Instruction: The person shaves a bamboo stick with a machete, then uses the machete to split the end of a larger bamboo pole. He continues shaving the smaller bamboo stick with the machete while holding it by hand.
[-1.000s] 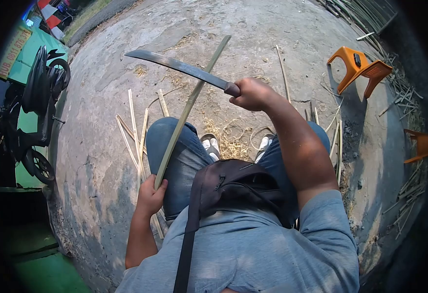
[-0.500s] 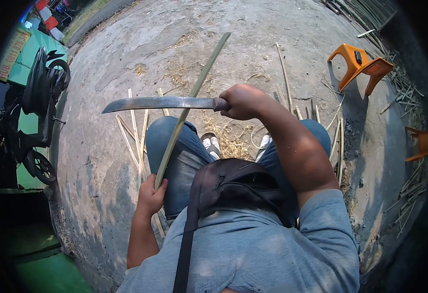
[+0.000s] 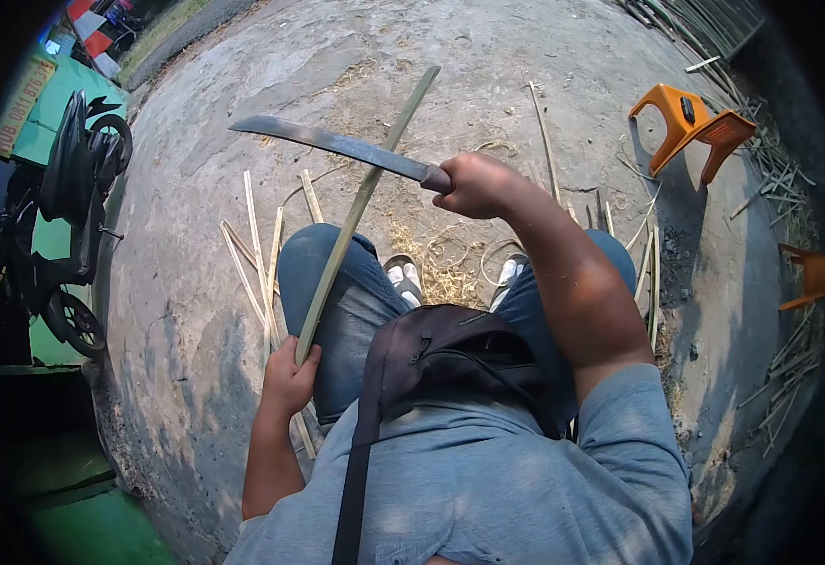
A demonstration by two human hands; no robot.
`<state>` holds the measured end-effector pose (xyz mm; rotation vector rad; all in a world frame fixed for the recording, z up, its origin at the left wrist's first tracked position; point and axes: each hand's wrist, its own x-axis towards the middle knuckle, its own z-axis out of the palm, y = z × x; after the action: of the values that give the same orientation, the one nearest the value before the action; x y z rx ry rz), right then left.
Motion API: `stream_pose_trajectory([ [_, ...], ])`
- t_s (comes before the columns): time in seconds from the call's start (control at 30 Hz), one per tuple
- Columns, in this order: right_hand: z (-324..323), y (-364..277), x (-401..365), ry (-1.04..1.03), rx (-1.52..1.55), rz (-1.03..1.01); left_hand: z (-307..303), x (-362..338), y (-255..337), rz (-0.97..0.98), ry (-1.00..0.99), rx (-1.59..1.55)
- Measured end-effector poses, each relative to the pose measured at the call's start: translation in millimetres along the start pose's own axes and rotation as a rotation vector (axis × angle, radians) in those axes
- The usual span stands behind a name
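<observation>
My left hand is closed around the near end of a long bamboo strip, which slants up and away past my left knee. In my right hand, the fingers wrap the short handle of a machete. Its long, slightly curved blade points left and crosses over the strip's upper part, with the tip raised toward the far left. Below, between my feet, curly pale shavings are scattered on the ground. A black bag rests across my lap, against my jeans.
Cut bamboo strips lie beside my left leg and more strips by my right. Orange plastic stools stand on the right, near heaped bamboo pieces. A motorbike is parked at the left by a green wall.
The machete has moved farther up along the bamboo strip, its blade turning so the tip points higher. My right hand shifted slightly up and right; my left hand and the strip stayed nearly still.
</observation>
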<state>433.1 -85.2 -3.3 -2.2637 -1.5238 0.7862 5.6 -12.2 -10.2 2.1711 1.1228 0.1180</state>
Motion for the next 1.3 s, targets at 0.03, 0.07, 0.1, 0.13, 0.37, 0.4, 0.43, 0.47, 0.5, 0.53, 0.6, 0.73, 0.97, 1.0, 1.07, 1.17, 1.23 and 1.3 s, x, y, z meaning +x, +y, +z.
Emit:
stream_pose_trajectory([
  [0.03, 1, -5, -1, -0.015, -0.028, 0.001, 0, 0, 1, -0.002, 0.002, -0.001],
  [0.07, 0, -9, -4, -0.027, -0.033, -0.014, 0, 0, 2, -0.004, 0.005, 0.000],
  [0.1, 2, -13, -4, -0.035, -0.049, -0.039, 0, 0, 2, 0.005, 0.012, 0.003],
  [0.13, 4, -15, -4, -0.042, -0.066, -0.062, 0, 0, 2, 0.015, 0.018, 0.005],
  [0.37, 5, -11, -4, -0.044, -0.087, -0.144, 1, 0, 1, 0.012, 0.015, -0.012],
  [0.4, 5, -10, -3, -0.045, -0.088, -0.144, 1, 0, 1, 0.009, 0.014, -0.005],
  [0.43, 5, -8, -2, -0.047, -0.089, -0.144, 1, 0, 0, 0.006, 0.012, 0.002],
  [0.47, 5, -7, -1, -0.050, -0.090, -0.144, 1, 1, 0, 0.002, 0.011, 0.009],
  [0.5, 5, -7, -2, -0.031, -0.071, -0.160, 0, 0, 1, 0.000, 0.009, 0.011],
  [0.53, 4, -6, -3, -0.011, -0.053, -0.175, -1, 0, 4, -0.002, 0.008, 0.014],
  [0.6, 3, -7, -5, 0.012, -0.026, -0.185, -1, 0, 4, 0.000, 0.011, 0.008],
  [0.73, 2, -8, -7, 0.035, -0.006, -0.180, 0, 0, 0, -0.002, 0.009, -0.010],
  [0.97, 6, -7, -4, 0.059, 0.013, -0.174, 1, 1, -2, -0.017, 0.000, -0.063],
  [1.0, 6, -7, -3, 0.056, 0.009, -0.173, 1, 1, -2, -0.024, -0.003, -0.060],
  [1.07, 7, -6, -2, 0.051, 0.000, -0.173, 0, 1, -1, -0.037, -0.009, -0.056],
  [1.17, 8, -6, -2, 0.055, -0.013, -0.172, 0, 1, -2, -0.034, -0.012, -0.043],
  [1.23, 7, -9, -4, 0.046, -0.016, -0.155, 0, 1, -1, -0.030, -0.007, -0.035],
  [1.3, 7, -9, -5, 0.041, -0.014, -0.145, 0, 1, 0, -0.034, -0.006, -0.033],
])
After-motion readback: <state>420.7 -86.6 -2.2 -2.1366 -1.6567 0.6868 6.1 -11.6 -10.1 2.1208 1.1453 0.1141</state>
